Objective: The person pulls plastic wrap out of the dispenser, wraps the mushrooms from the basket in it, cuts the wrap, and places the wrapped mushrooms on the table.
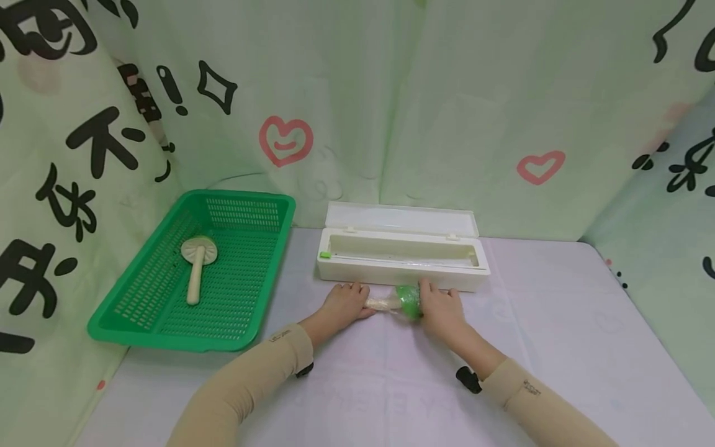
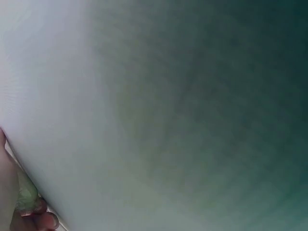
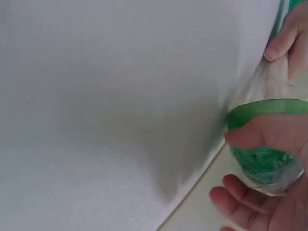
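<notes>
A toy mushroom with a green cap and a pale stem lies sideways between my hands, clear plastic film wrapped over it. My left hand grips the stem's end. The right hand holds the cap; in the right wrist view its thumb presses the green cap, while the other fingers curl on the far side. Crinkled film shows around both cap and stem there. Just behind the hands stands a long white cling film box with its lid raised. The left wrist view catches only part of a hand.
On the left sits a green plastic basket with slotted walls. A second toy mushroom lies in it, gilled underside up. A pale cloth covers the table. Printed curtains hang close behind and at both sides.
</notes>
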A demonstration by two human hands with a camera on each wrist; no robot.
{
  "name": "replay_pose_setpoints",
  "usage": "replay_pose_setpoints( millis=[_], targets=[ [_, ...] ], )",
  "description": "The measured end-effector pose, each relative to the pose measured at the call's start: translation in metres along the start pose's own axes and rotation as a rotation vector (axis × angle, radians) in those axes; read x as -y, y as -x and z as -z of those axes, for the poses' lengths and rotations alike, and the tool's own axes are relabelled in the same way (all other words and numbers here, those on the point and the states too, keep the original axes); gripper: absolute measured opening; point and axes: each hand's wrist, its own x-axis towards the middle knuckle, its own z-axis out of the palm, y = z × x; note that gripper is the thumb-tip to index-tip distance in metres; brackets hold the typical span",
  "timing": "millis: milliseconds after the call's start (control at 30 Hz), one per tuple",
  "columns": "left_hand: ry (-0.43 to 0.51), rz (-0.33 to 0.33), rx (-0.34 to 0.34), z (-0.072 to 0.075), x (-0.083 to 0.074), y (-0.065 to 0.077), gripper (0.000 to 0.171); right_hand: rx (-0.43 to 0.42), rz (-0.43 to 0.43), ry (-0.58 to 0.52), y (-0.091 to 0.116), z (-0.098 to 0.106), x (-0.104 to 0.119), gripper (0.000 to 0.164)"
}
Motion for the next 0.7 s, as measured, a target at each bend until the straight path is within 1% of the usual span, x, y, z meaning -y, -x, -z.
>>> replay_pose_setpoints(
  millis=[100, 200, 300, 433, 533, 600, 700],
  targets=[
    [-0.009, -0.001, 0.013, -0.001, 0.000, 0.000, 0.045, -0.010, 0.059, -0.045, 0.002, 0.000, 0.000, 0.069],
    [-0.021, -0.003, 0.006, -0.002, 0.000, 0.000, 0.046, -0.012, 0.132, -0.017, 0.002, -0.003, 0.002, 0.074],
    [-0.027, -0.002, -0.006, -0.003, 0.000, 0.001, 0.046, -0.025, 0.186, 0.002, 0.002, -0.007, 0.003, 0.074],
    [0.006, -0.002, -0.007, -0.003, -0.001, 0.002, 0.047, -0.054, 0.217, -0.094, 0.001, -0.014, 0.005, 0.077],
    [0.038, -0.005, -0.010, -0.002, -0.002, 0.003, 0.048, -0.068, 0.239, -0.134, 0.000, -0.018, 0.007, 0.077],
    [0.042, -0.012, -0.007, -0.002, -0.003, 0.003, 0.048, -0.077, 0.250, -0.120, 0.000, -0.019, 0.009, 0.077],
    [0.025, -0.026, 0.004, -0.002, -0.004, 0.003, 0.046, -0.095, 0.256, -0.056, -0.001, -0.019, 0.012, 0.076]
  ],
)
